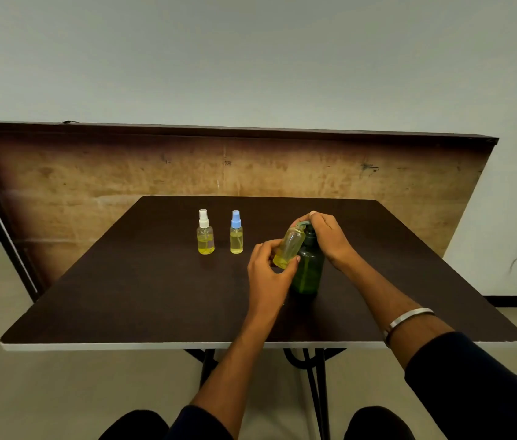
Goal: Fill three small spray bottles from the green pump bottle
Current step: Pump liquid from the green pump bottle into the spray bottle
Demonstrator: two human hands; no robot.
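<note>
Pale walls stand behind a dark brown surface [155, 296], and a big wooden board [123, 185] leans up at the back of it.

Two small spray bottles stand upright side by side near the far middle of the surface. One has a white cap [205, 231] and one has a blue cap [236, 231]. Both have yellow liquid in the bottom part.

A green pump bottle [309, 269] stands upright to the right of them, closer to the person. The right hand [327, 236] sits on top of it, with fingers curled over the pump head.

The left hand [266, 271] holds a third small bottle [290, 246] with no cap on. Its grip is snug around the bottom of that bottle, thumb on one side and fingers on the other. The bottle is tilted, and its open top is up by the pump spout. It has a little yellow liquid at the bottom.

A silver bangle [408, 320] is on the right forearm, next to a dark sleeve [473, 392].
</note>
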